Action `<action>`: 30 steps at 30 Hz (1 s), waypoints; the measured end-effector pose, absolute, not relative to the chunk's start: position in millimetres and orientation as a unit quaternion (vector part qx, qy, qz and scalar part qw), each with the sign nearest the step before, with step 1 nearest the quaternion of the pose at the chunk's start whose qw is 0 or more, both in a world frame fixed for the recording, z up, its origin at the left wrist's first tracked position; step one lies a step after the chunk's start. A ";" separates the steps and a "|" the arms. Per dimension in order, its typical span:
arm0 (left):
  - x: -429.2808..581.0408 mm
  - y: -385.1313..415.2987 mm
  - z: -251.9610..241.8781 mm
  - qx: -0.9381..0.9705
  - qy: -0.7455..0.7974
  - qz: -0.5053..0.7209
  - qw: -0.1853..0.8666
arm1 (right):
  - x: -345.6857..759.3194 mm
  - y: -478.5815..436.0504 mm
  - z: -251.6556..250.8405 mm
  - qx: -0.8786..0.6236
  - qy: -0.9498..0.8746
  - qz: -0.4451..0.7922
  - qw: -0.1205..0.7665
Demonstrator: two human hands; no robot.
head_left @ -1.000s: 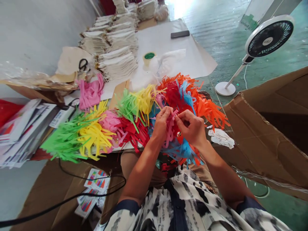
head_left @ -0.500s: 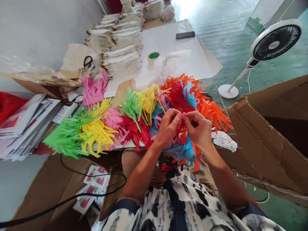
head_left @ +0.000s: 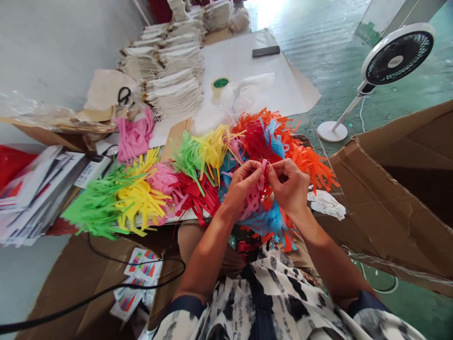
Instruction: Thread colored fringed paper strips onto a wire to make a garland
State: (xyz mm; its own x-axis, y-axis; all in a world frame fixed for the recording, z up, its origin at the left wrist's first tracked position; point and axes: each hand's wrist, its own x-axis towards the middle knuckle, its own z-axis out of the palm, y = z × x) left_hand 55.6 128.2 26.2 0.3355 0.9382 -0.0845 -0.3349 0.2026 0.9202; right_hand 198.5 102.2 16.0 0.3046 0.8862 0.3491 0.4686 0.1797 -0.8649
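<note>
My left hand point(head_left: 244, 182) and my right hand point(head_left: 288, 182) meet fingertip to fingertip over the pile, both closed in a pinch on a pink paper tassel point(head_left: 254, 196). Its narrow top sticks up between my fingers, and its strips hang below. Blue tassels point(head_left: 267, 221) lie under my hands, with orange tassels point(head_left: 311, 165) to the right and red ones point(head_left: 260, 141) behind. Left of my hands are yellow point(head_left: 214, 148) and light green tassels point(head_left: 187, 153). Further along the table edge, more red, pink, yellow and green tassels point(head_left: 95, 203) lie in a row.
Stacks of white bundles point(head_left: 175, 92) fill the table's back left. A tape roll point(head_left: 221, 84), a dark flat bar point(head_left: 266, 51) and scissors point(head_left: 124, 96) lie behind the tassels. An open cardboard box point(head_left: 392, 208) and a white fan point(head_left: 394, 61) stand at right. Printed packets point(head_left: 136, 278) sit below left.
My fingertips have shifted slightly on the pink tassel, and more of its top and hanging strips now show. The whole view has moved a little.
</note>
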 end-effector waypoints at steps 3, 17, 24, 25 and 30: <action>55.3 131.4 27.1 0.374 0.358 0.477 0.711 | 199.5 98.4 16.9 -0.589 -0.550 0.230 0.545; 51.9 131.2 24.2 0.409 0.355 0.463 0.702 | 202.3 100.5 25.9 -0.547 -0.541 0.349 0.534; 50.6 131.5 22.1 0.498 0.362 0.442 0.652 | 210.0 99.4 22.9 -0.521 -0.553 0.376 0.531; 50.4 131.7 21.6 0.510 0.363 0.442 0.643 | 210.9 99.2 22.4 -0.519 -0.555 0.375 0.531; 50.8 133.8 21.2 0.541 0.354 0.475 0.597 | 214.0 97.1 20.0 -0.517 -0.560 0.377 0.526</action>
